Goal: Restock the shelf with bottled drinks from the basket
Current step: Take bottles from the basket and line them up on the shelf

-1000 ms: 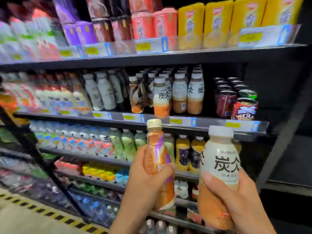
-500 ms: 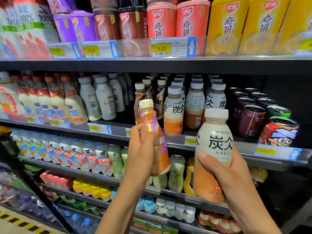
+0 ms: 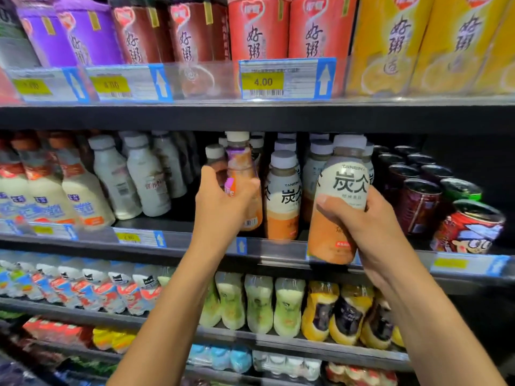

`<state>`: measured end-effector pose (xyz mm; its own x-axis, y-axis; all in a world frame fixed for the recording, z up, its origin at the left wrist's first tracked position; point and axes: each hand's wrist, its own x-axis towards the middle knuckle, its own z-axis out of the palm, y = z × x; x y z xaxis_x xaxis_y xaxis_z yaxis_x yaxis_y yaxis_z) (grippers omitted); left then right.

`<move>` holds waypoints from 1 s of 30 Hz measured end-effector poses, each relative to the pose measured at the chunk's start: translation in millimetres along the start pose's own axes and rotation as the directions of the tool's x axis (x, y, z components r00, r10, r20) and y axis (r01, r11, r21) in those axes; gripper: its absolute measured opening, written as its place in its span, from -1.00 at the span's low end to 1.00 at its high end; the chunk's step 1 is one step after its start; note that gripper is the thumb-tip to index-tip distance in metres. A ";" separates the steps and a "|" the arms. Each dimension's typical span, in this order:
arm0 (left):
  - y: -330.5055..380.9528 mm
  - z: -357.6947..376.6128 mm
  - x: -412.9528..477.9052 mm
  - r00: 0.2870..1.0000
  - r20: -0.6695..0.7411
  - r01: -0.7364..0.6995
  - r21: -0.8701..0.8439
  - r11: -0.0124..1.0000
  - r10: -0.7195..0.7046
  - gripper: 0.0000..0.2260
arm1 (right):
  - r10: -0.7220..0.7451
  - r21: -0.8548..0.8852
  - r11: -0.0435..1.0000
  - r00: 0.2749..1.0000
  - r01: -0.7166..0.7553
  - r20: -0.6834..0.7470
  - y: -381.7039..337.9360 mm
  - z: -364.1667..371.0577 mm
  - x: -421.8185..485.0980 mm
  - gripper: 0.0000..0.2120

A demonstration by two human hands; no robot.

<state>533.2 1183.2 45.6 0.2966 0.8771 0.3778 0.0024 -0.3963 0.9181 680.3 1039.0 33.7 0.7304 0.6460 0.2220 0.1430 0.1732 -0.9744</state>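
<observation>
The left hand grasps an orange-and-purple bottle upright, just left of the shelved Tanbing bottle. The right hand clasps a loose Tanbing bottle just right of that shelved one, its base overlapping the price rail.

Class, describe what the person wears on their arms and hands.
Nothing shows. The left hand and right hand have no gloves or visible rings. The left forearm and right forearm are bare to the picture's edge: no sleeves, watch or bracelet.
</observation>
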 end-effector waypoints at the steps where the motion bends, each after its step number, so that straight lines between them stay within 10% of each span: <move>1: -0.2 1.3 2.3 1.000 -0.013 -0.011 0.016 1.000 0.012 -0.71 | 0.000 0.005 1.000 1.000 0.000 -0.005 -0.7 0.7 4.3 -0.61; 8: -6.7 8.9 13.4 0.997 -0.077 -0.009 0.227 0.974 0.027 -0.76 | -0.032 -0.052 0.998 0.999 0.030 -0.044 -3.0 3.3 24.8 -0.77; 21: -23.4 15.7 8.9 0.990 -0.105 -0.017 0.556 0.831 0.090 -0.72 | 0.040 -0.365 0.929 0.996 -0.065 -0.076 26.0 10.7 32.3 -0.35; 30: -27.6 20.6 10.3 0.969 -0.104 -0.101 0.662 0.743 0.224 -0.76 | 0.028 -0.480 0.874 0.995 -0.073 -0.099 21.5 13.8 31.4 -0.55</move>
<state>555.8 1197.6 21.6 0.1884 0.7894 0.5842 0.6038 -0.5623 0.5650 697.1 1073.2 20.2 0.7968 0.5738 0.1897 0.3925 -0.2527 -0.8844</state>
